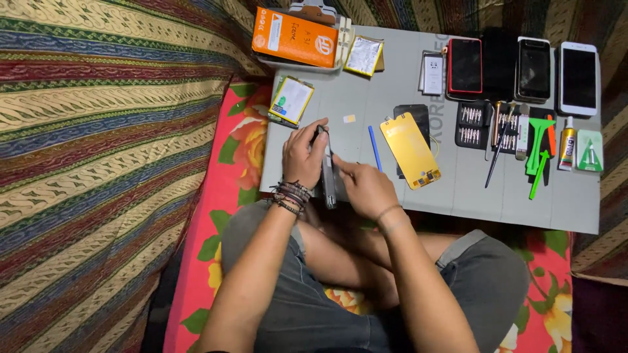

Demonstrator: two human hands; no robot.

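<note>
My left hand grips a dark phone body that stands on its long edge at the near side of a grey work mat. Its fingers curl over the phone's top end. My right hand presses against the phone's right face, with the forefinger pointing at its upper part. Whether the right hand holds a small tool is hidden. A yellow-backed screen panel lies just right of my hands, with a blue stick tool beside it.
On the mat lie an orange box, a phone battery, a foil pouch, three phones at the far right, a screwdriver bit set, green pry tools and a glue tube. Striped cloth surrounds it.
</note>
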